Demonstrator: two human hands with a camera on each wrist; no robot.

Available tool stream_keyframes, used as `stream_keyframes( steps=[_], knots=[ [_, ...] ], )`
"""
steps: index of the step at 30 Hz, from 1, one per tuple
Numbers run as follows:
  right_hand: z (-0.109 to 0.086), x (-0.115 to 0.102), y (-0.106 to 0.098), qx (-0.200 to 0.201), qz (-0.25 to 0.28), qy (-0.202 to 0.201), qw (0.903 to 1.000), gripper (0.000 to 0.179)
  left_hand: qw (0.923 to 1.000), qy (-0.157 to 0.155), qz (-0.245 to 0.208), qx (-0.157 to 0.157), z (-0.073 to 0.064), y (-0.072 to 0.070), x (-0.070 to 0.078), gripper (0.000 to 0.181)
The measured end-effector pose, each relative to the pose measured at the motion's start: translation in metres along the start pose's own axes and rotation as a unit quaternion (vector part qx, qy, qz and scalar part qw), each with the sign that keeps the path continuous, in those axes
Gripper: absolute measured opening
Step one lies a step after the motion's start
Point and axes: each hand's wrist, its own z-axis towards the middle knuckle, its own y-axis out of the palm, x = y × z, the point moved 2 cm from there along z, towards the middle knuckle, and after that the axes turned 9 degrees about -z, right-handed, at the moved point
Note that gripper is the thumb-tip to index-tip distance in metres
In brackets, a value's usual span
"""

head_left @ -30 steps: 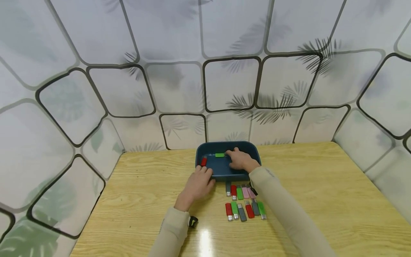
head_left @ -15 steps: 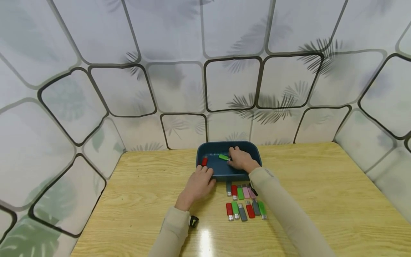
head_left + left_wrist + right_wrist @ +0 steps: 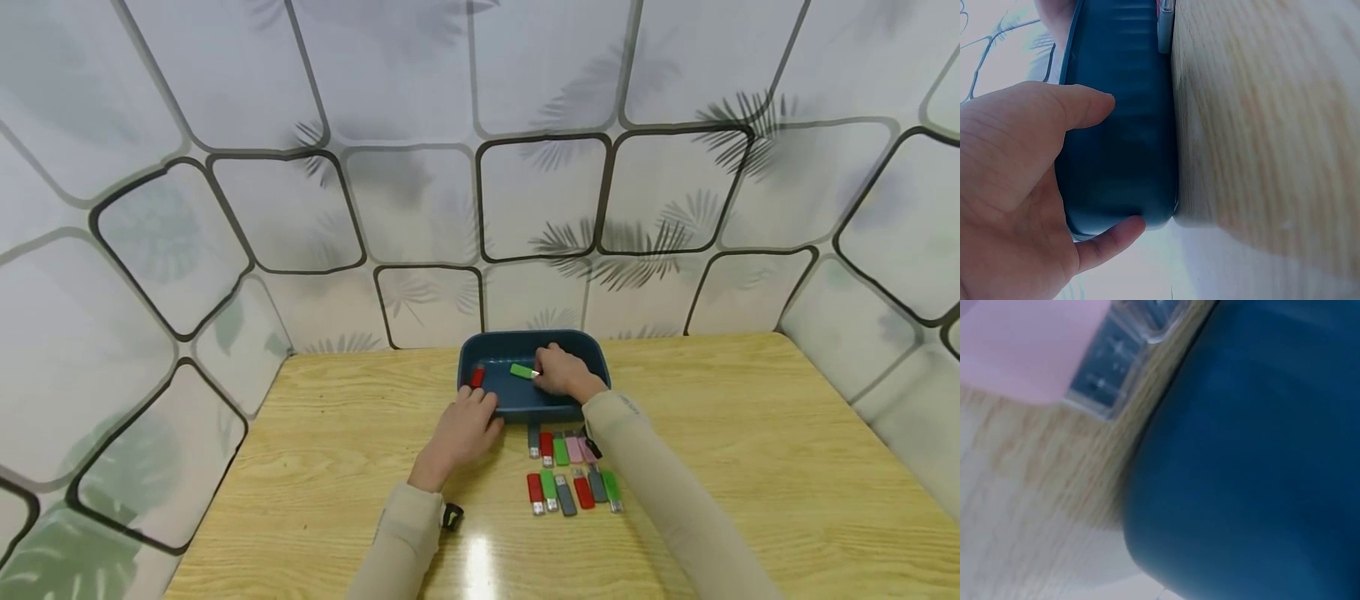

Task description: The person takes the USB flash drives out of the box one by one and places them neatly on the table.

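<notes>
In the head view a dark blue plastic bin (image 3: 525,409) stands against the back wall. Its near-left corner is in the grip of my left hand (image 3: 463,427); the left wrist view shows that hand's thumb (image 3: 1092,106) on the outer front wall and the little finger round the end. Inside the bin, my right hand (image 3: 561,372) reaches down with fingers bent, their tips mostly hidden. A green USB stick (image 3: 521,371) lies at those fingertips, metal plug toward them. Whether they pinch anything I cannot make out. Near the bin's left wall lies a red USB stick (image 3: 477,377).
Two rows of USB sticks lie on the wooden table (image 3: 337,467) before the bin, among them a red stick (image 3: 535,492), a grey stick (image 3: 566,497) and a pink stick (image 3: 573,450). In the right wrist view a pink stick (image 3: 1029,344) is close to the bin's outer wall.
The green USB stick in the bin has turned askew and shifted slightly right and nearer. My right hand's fingertips have drawn in a little. My left hand has stayed on the bin.
</notes>
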Motion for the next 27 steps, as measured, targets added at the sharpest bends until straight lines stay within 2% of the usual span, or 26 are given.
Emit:
stream_keyframes(
  steps=[12,18,27],
  knots=[
    [-0.005,0.001,0.000,0.012,0.051,0.000,0.9986,0.012,1.0000,0.001,0.003,-0.002,0.001,0.002,-0.002,0.018],
    [-0.010,0.000,-0.002,0.039,0.099,-0.004,0.9944,0.010,1.0000,0.005,0.007,0.001,0.001,0.001,-0.002,0.018],
    [-0.015,-0.002,-0.004,0.081,0.121,-0.023,0.9890,0.010,1.0000,-0.002,0.008,0.000,0.001,0.002,-0.001,0.019]
  ],
)
